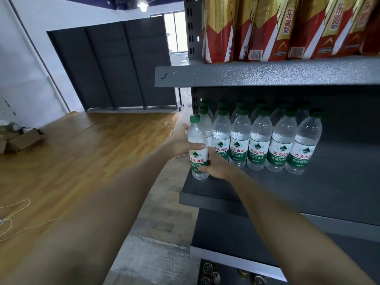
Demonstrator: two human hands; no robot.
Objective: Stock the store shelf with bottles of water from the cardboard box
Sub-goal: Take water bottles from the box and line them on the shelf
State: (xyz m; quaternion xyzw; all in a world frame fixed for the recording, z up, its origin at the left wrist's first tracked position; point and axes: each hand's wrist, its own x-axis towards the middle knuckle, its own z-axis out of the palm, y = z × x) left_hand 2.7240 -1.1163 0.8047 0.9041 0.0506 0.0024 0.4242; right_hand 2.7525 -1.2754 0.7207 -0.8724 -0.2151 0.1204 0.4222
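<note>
A clear water bottle [197,147] with a green cap and green-white label stands upright at the left end of the dark grey shelf [267,188]. My left hand [180,140] grips its upper body from the left, thumb across the front. My right hand [216,165] holds its lower part from the right, fingers curled round the label. Just behind and to the right, several identical bottles [259,140] stand in rows on the same shelf. The cardboard box [20,140] lies open on the wooden floor at far left.
The shelf above [267,75] carries red-and-gold drink packs [287,27]. Can tops [209,272] show on a low shelf below. Dark shelving units [111,64] line the back wall. A thin yellow cord [16,219] trails over the floor.
</note>
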